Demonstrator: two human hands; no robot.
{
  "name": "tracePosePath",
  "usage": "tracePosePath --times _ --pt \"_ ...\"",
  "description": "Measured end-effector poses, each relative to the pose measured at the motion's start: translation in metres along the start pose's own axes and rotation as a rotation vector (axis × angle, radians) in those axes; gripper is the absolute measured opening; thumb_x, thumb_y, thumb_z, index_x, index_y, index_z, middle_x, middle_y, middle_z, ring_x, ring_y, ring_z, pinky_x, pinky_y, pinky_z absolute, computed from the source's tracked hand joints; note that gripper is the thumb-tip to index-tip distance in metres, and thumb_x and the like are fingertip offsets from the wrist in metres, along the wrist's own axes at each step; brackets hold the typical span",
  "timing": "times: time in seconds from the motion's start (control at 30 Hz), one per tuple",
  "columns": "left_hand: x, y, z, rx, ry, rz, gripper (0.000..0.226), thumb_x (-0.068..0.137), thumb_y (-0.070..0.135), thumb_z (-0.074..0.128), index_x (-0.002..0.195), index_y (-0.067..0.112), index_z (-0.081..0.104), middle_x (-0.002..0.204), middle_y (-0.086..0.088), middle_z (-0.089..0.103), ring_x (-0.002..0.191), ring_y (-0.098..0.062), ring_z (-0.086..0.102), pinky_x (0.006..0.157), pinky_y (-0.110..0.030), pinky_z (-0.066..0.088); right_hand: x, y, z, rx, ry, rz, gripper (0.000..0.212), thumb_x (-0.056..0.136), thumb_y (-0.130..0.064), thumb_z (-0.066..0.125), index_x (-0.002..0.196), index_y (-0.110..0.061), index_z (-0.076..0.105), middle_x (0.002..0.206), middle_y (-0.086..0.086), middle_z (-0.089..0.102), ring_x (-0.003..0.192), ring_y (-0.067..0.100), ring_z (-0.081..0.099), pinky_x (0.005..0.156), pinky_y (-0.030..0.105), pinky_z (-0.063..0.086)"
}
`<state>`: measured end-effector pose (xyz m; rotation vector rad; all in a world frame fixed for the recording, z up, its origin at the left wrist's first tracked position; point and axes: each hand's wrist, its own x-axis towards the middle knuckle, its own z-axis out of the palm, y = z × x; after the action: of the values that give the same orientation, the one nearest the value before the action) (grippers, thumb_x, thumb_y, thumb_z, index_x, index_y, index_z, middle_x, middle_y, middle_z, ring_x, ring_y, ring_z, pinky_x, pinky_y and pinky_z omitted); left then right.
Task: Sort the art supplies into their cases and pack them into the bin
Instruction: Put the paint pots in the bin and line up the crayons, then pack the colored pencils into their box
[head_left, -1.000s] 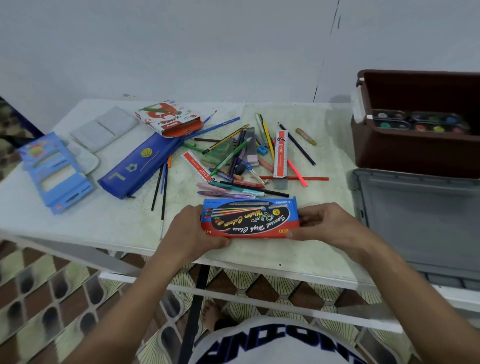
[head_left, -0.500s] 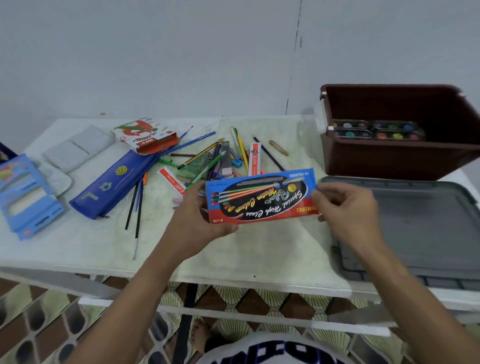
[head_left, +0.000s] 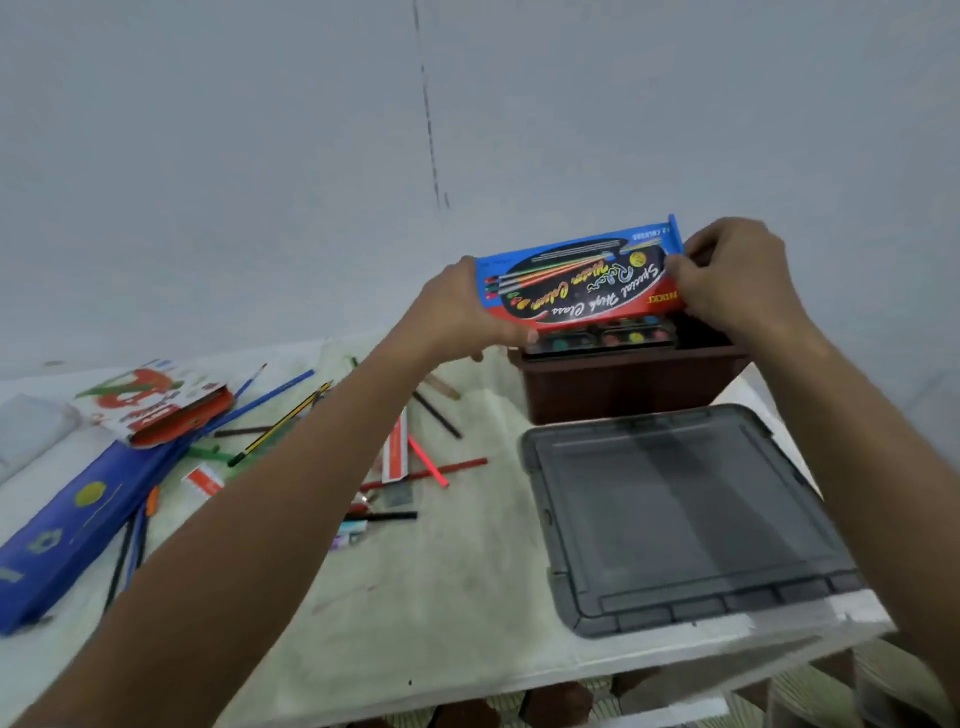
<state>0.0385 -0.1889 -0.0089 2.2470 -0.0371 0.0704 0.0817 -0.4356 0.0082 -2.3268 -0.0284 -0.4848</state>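
Observation:
A blue and red water colour box (head_left: 576, 280) is held in the air just above the brown bin (head_left: 628, 384). My left hand (head_left: 457, 312) grips its left end. My right hand (head_left: 737, 275) pinches its right end, where a blue flap stands up. Inside the bin a paint palette (head_left: 602, 338) with coloured wells shows under the box. Loose pencils and brushes (head_left: 415, 447) lie scattered on the white table (head_left: 441, 597), partly hidden by my left arm.
The bin's grey lid (head_left: 680, 514) lies flat in front of the bin. A long blue pencil case (head_left: 78, 514) and a red and white box (head_left: 156, 405) lie at the left. The table's front edge runs along the bottom.
Both hands lifted the water colour box from the table's front edge and carried it up and right over the bin. The view swung right with them.

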Motion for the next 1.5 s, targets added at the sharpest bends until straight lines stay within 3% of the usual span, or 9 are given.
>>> tracePosePath --times 0.07,0.17,0.33,0.53,0.77,0.87,1.0,1.2,1.5 --pt "0.026 0.008 0.008 0.034 -0.037 0.002 0.073 0.060 0.028 0.089 0.117 0.016 0.045 0.104 0.003 0.065 0.089 -0.015 0.066 0.061 -0.033 0.059 0.018 0.011 -0.004 -0.028 -0.026 0.042 0.014 0.087 -0.022 0.064 0.091 -0.009 0.061 0.101 0.015 0.066 0.089 0.034 0.065 0.080 0.044 0.055" --pt "0.057 0.012 0.021 0.112 -0.108 0.021 0.100 0.058 0.028 0.090 0.139 0.016 0.032 0.116 0.001 0.058 0.094 -0.017 0.063 0.066 -0.030 0.058 0.036 0.029 -0.004 0.003 -0.115 0.181 0.013 0.088 -0.020 0.065 0.089 -0.009 0.059 0.101 0.015 0.065 0.072 0.031 0.067 0.062 0.038 0.060" --pt "0.090 0.002 0.039 0.424 -0.238 0.081 0.075 0.059 0.039 0.088 0.120 0.019 0.050 0.108 0.003 0.061 0.093 -0.013 0.058 0.071 -0.022 0.047 0.056 0.058 0.005 0.041 -0.310 0.245 0.022 0.086 -0.012 0.068 0.105 -0.003 0.062 0.096 0.013 0.062 0.067 0.019 0.061 0.043 0.020 0.054" --pt "0.114 -0.001 0.051 0.881 -0.316 0.125 0.073 0.052 0.078 0.071 0.103 0.027 0.058 0.097 0.007 0.057 0.096 -0.017 0.049 0.084 -0.038 0.031 0.071 0.083 0.010 -0.007 -0.522 0.336 0.015 0.083 -0.019 0.072 0.090 -0.013 0.060 0.089 0.008 0.065 0.075 0.016 0.064 0.064 0.028 0.054" --pt "0.112 -0.004 0.076 1.051 -0.490 0.137 0.055 0.076 0.055 0.068 0.121 0.025 0.059 0.104 0.006 0.065 0.102 -0.016 0.054 0.107 -0.058 0.017 0.074 0.100 0.026 -0.175 -0.791 0.135 0.079 0.074 -0.008 0.080 0.141 -0.014 0.038 0.103 0.004 0.062 0.088 0.020 0.062 0.075 0.030 0.051" --pt "0.113 -0.006 0.076 1.087 -0.560 0.174 0.053 0.080 0.048 0.067 0.126 0.022 0.059 0.110 0.002 0.065 0.106 -0.018 0.056 0.112 -0.052 0.019 0.075 0.105 0.032 -0.278 -0.907 0.082 0.070 0.073 -0.011 0.080 0.136 -0.013 0.049 0.107 0.002 0.063 0.092 0.018 0.060 0.073 0.023 0.048" --pt "0.118 -0.002 0.076 0.970 -0.654 0.138 0.063 0.078 0.044 0.073 0.132 0.015 0.056 0.114 -0.002 0.065 0.096 -0.015 0.058 0.092 -0.032 0.051 0.082 0.108 0.037 -0.314 -0.928 0.078 0.058 0.073 -0.010 0.080 0.126 -0.013 0.058 0.106 0.004 0.064 0.092 0.019 0.060 0.077 0.027 0.051" --pt "0.121 0.001 0.082 0.968 -0.755 0.095 0.055 0.082 0.033 0.072 0.134 0.027 0.054 0.127 -0.001 0.057 0.108 -0.019 0.053 0.092 -0.030 0.048 0.086 0.116 0.043 -0.387 -0.917 0.078 0.050 0.077 0.003 0.071 0.123 -0.014 0.058 0.101 0.004 0.060 0.082 0.016 0.057 0.059 0.019 0.045" --pt "0.116 -0.005 0.092 1.135 -0.661 0.186 0.042 0.087 0.031 0.064 0.127 0.041 0.058 0.123 0.005 0.060 0.104 -0.016 0.055 0.070 -0.026 0.042 0.084 0.118 0.050 -0.466 -0.918 0.068 0.047 0.076 -0.003 0.074 0.120 -0.017 0.063 0.106 0.004 0.061 0.094 0.019 0.055 0.084 0.029 0.048"
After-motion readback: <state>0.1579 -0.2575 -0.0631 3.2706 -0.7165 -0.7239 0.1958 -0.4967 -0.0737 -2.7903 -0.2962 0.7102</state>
